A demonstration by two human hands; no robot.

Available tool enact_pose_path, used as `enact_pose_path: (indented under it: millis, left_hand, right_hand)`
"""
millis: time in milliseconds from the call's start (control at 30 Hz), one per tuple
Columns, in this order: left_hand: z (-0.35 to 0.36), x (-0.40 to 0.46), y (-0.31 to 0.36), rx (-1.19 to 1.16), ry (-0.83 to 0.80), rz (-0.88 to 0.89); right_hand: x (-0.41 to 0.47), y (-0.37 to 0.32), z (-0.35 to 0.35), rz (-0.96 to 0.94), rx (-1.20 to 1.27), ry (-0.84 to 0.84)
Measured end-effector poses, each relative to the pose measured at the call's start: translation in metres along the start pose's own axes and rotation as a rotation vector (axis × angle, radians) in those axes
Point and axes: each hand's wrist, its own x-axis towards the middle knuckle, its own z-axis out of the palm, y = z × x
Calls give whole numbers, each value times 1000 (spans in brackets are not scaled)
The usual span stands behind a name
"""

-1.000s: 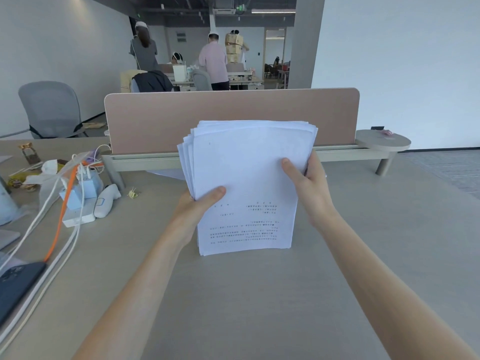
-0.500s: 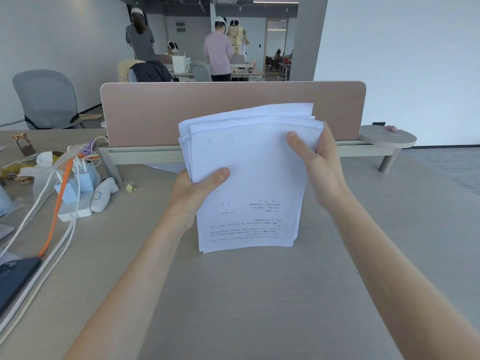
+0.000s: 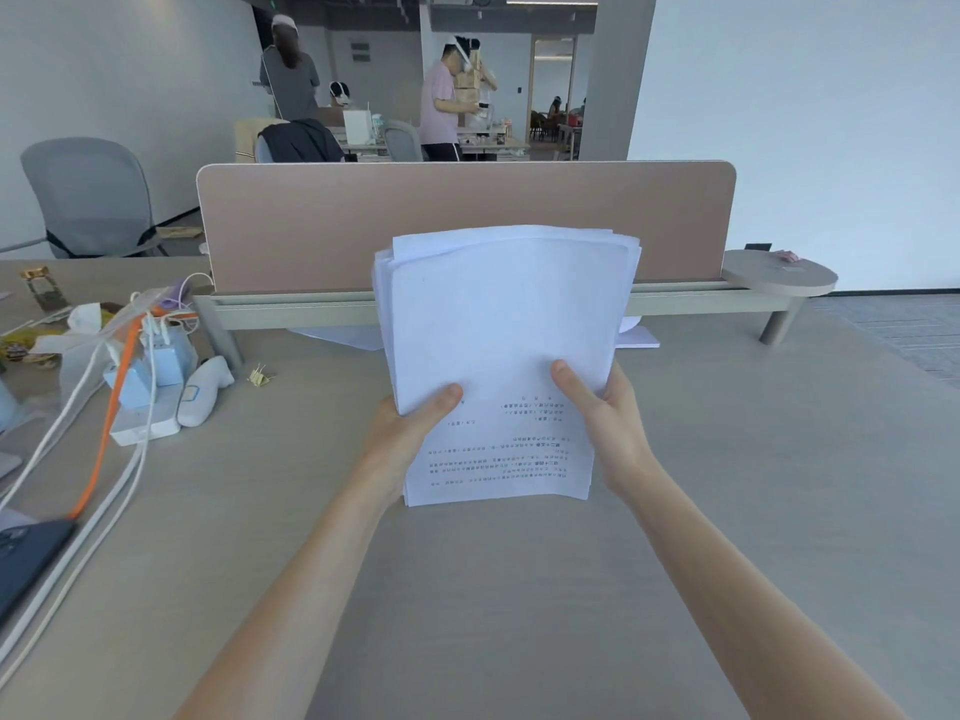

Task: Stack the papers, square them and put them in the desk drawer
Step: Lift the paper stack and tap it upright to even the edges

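Observation:
A stack of white papers [image 3: 498,324] stands upright on its lower edge on the grey desk [image 3: 519,589], printed text upside down near the bottom. My left hand [image 3: 410,423] grips its left side, thumb on the front sheet. My right hand [image 3: 602,413] grips its right side, thumb on the front too. The top edges of the sheets are uneven and fan slightly to the left. No drawer is in view.
A pink divider panel [image 3: 467,220] on a rail runs behind the papers, with loose sheets [image 3: 636,337] lying under it. Cables, chargers and a power strip [image 3: 140,387] crowd the left side, a dark phone [image 3: 26,558] at the left edge. People stand far behind.
My right hand slid down from the upper right edge of the stack to its lower right side. The top sheets look more even than half a second ago.

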Motion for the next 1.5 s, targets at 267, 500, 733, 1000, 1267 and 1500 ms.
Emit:
enact_pose_path:
  millis: [267,500,733,1000,1267,1500]
  left_hand:
    - [-3,5,17,-16,-42,101]
    - [1,2,-5,42,29,62]
    - [10,6,23,46,63,136]
    - [-4,4,-9,117,-11,44]
    - [7,7,-11,153,49,43]
    - [13,-5,-29,147,162,-2]
  right_hand:
    - [15,-17,-9,-91,-16,32]
    - [11,11,-6,-87,-120,23]
    - [17,-14,-5,-168,-160,53]
    - [14,10,-14,-120,-235,53]
    - [12,12,-10,-119,-262,61]
    - [0,27,-13,-47,-255,116]
